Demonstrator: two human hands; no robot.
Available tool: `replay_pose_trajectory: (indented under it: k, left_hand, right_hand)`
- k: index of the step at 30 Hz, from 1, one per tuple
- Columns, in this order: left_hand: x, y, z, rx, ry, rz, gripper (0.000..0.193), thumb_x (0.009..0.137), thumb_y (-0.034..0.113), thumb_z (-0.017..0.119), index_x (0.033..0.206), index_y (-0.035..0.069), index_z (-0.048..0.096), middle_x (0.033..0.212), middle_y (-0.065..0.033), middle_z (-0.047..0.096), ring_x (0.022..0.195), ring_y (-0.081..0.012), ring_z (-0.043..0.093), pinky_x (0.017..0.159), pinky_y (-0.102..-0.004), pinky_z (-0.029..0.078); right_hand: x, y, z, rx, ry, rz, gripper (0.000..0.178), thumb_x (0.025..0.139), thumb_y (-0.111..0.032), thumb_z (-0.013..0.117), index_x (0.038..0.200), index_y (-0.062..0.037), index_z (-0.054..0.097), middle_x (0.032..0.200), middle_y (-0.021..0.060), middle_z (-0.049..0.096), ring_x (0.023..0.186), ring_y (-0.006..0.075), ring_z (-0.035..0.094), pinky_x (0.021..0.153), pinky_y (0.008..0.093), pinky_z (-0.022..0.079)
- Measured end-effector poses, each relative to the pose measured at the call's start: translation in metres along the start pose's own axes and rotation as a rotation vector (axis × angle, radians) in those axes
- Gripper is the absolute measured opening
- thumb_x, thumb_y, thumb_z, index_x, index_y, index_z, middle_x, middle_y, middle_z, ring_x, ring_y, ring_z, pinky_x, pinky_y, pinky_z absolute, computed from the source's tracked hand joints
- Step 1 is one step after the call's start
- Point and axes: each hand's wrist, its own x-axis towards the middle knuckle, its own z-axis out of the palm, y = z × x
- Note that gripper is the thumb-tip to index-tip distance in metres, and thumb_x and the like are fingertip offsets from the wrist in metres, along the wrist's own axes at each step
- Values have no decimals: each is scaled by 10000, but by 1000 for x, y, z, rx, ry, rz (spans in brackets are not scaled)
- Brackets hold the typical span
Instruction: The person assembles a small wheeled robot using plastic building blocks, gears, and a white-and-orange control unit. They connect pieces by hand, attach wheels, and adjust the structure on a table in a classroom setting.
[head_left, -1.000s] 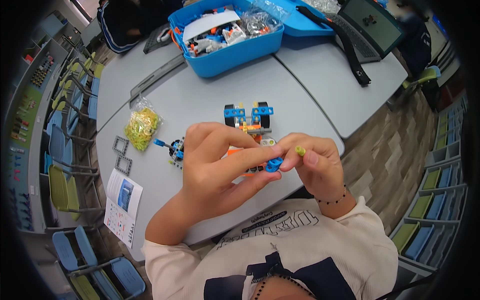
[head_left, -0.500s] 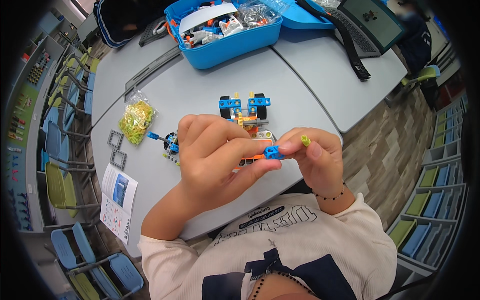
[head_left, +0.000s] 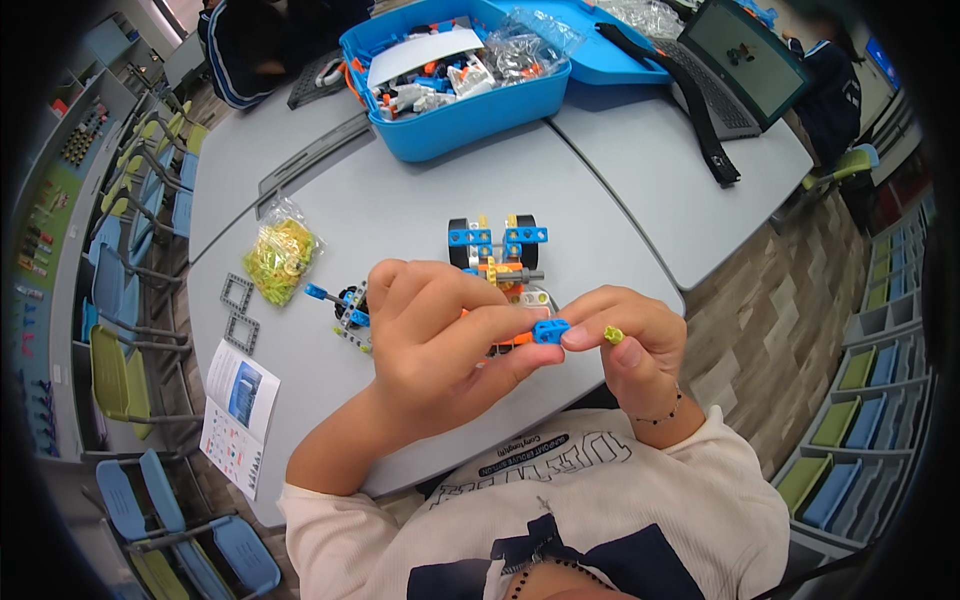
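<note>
Between the thumb and index finger of my left hand (head_left: 440, 345) is a small blue connector block (head_left: 549, 331). My right hand (head_left: 635, 345) pinches a yellow-green connector peg (head_left: 613, 335) and touches the blue block with a fingertip. Behind my hands stands a half-built wheeled model (head_left: 497, 245) with black wheels, blue beams and a grey axle; my left hand hides part of it. A smaller assembly (head_left: 350, 308) with a blue tip lies just left of my left hand, partly covered.
On the grey table are a bag of yellow-green parts (head_left: 280, 255), grey square frames (head_left: 240, 312) and a leaflet (head_left: 240, 400). A blue parts bin (head_left: 470, 118), a black strap (head_left: 700, 115) and a laptop (head_left: 735, 70) stand farther back. People (head_left: 825, 85) are at other tables.
The view has shifted, so the table things appear slightly lower. The blue block has turned a little in my left fingers, while the yellow-green peg stays in my right hand.
</note>
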Motion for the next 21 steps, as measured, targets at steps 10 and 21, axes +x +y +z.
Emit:
replay_pose_trajectory:
  k: [10,21]
  left_hand:
    - [-1,2,-1,-77,76,-11,336,584,197,840,885,166,692,805,58,590,738,-143,489,696,-319,286]
    - [-2,3,-1,-104,45,14,313,656,127,805,938,150,669,900,6,687,843,-150,645,961,-339,333]
  right_hand:
    - [11,-10,8,-53,102,62,300,894,-257,518,766,-19,648,962,228,659,878,253,643,815,390,515]
    - [23,-21,3,-334,-112,10,122,826,-84,562,764,-4,631,781,110,651,709,233,611,743,354,489]
